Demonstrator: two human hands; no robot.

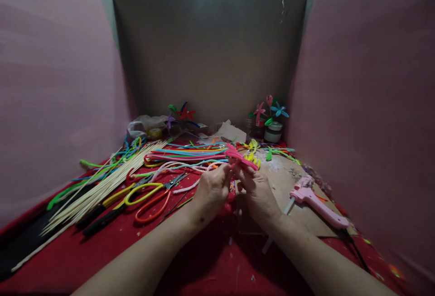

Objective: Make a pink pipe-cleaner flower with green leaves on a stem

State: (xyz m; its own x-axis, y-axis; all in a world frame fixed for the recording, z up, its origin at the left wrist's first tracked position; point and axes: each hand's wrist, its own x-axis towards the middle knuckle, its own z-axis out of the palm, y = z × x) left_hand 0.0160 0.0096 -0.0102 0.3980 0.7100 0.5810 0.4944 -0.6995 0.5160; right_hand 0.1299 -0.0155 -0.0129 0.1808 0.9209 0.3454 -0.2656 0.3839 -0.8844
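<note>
Close together above the near edge of the cardboard, both of my hands are closed on bright pink pipe cleaners (pixel 240 157) bent into loops. My left hand (pixel 213 186) pinches at their lower left end. The fingers of my right hand (pixel 258 192) grip them from below and the right. The exact spot between the fingertips is hidden. Just behind lie a yellow pipe-cleaner flower (pixel 252 146) and a bundle of coloured pipe cleaners (pixel 190 154).
Left of my hands lie red-handled scissors (pixel 154 213), yellow-handled pliers (pixel 117 196) and thin wooden sticks (pixel 102 182). A pink glue gun (pixel 316 203) rests on the cardboard (pixel 282 176) at the right. Pipe-cleaner flowers (pixel 279 110) stand in a jar (pixel 273 132) at the back.
</note>
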